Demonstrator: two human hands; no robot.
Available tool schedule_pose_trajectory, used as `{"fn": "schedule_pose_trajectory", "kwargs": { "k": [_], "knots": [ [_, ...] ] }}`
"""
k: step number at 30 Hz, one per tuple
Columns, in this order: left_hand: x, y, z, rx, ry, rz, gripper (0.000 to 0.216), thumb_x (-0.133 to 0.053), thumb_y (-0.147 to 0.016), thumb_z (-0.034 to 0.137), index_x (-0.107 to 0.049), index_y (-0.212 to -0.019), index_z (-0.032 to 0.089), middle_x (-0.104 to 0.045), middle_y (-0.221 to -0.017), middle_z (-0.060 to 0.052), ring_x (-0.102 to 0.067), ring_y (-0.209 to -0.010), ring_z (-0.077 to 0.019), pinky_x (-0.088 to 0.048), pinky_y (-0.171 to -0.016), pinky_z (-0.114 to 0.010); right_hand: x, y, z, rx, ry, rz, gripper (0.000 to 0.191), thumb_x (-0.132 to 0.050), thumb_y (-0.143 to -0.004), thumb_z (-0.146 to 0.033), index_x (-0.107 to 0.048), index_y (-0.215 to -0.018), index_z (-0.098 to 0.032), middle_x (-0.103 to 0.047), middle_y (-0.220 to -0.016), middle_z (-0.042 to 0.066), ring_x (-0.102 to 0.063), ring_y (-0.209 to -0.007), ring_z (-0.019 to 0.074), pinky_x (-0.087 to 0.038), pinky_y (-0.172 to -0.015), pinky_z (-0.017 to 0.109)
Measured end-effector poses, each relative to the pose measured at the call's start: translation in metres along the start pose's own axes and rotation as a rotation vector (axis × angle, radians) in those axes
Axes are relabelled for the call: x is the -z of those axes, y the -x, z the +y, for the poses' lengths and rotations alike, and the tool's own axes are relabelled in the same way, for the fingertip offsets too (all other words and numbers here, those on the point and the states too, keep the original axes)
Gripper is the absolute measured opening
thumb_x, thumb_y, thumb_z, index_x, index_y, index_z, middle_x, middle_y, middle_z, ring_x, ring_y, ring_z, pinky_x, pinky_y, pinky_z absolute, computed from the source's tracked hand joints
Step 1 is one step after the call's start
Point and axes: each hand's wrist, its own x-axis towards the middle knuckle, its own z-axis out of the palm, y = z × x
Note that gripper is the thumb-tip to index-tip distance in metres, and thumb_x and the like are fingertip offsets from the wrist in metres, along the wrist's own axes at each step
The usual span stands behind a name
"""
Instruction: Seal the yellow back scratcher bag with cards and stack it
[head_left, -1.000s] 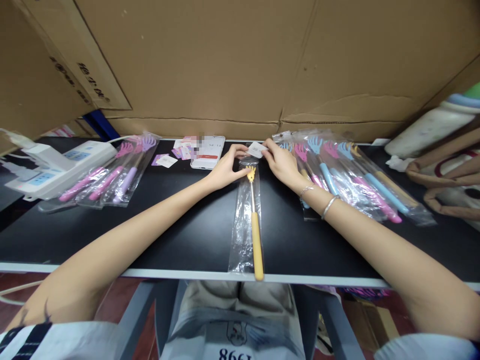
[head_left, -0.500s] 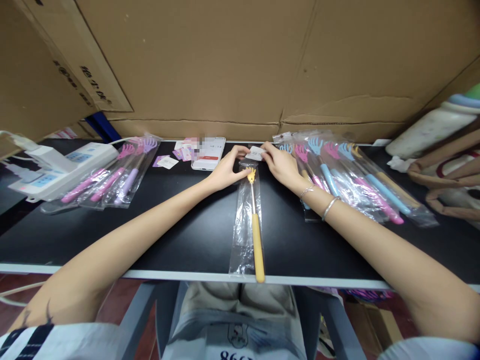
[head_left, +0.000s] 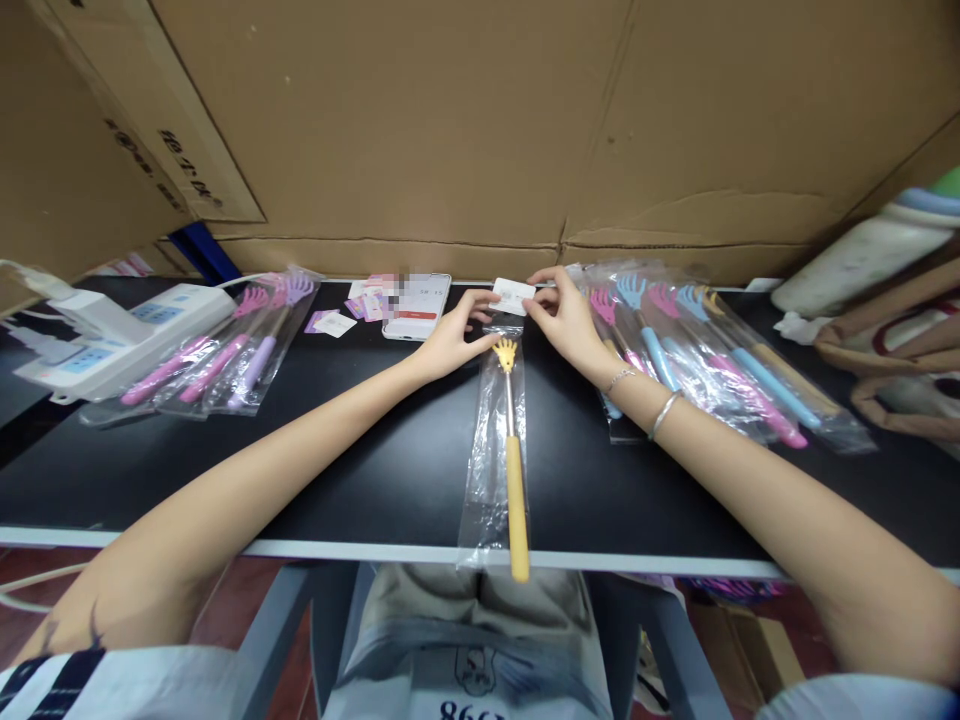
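A yellow back scratcher [head_left: 513, 470] lies in a clear plastic sleeve [head_left: 486, 470] down the middle of the black table [head_left: 360, 460], its handle end at the near edge. My left hand [head_left: 452, 335] pinches the sleeve's far end beside the yellow claw. My right hand [head_left: 564, 318] pinches a small white label [head_left: 513, 296] just above that end. Both hands have their fingers closed together.
A pile of bagged blue, pink and yellow scratchers [head_left: 697, 345] lies to the right. Bagged pink and purple scratchers [head_left: 225, 345] and a white power strip [head_left: 112, 335] are at the left. A phone [head_left: 417, 304] and small labels [head_left: 334, 322] sit behind. Cardboard boxes [head_left: 480, 120] wall the back.
The white label has lifted slightly and moved back from the sleeve's end in my right hand. The left hand stays on the sleeve.
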Motion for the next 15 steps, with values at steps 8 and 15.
{"fn": "schedule_pose_trajectory", "kwargs": {
  "k": [8,15],
  "knots": [
    [0.0011,0.0003,0.0019,-0.017,0.010,-0.015,0.060,-0.063,-0.083,0.034,-0.036,-0.135,0.026,-0.058,-0.128,-0.010,-0.061,-0.109,-0.0206,-0.046,-0.095,-0.038,0.0014,0.0023,-0.0048,0.024,-0.007,-0.022,0.026,-0.055,-0.088,-0.031,-0.056,-0.113,-0.025,-0.062,-0.081,0.002,-0.059,-0.079,0.0201,-0.050,-0.080,0.038],
    [0.0001,0.0005,0.0038,-0.008,0.029,-0.010,0.065,-0.060,-0.084,0.030,-0.031,-0.142,0.026,-0.058,-0.125,-0.010,-0.062,-0.105,-0.0197,-0.048,-0.096,-0.039,0.0009,0.0028,-0.0046,0.036,0.007,-0.031,0.023,-0.052,-0.090,-0.034,-0.057,-0.111,-0.025,-0.065,-0.085,0.004,-0.060,-0.082,0.0215,-0.050,-0.081,0.040]
  ]
}}
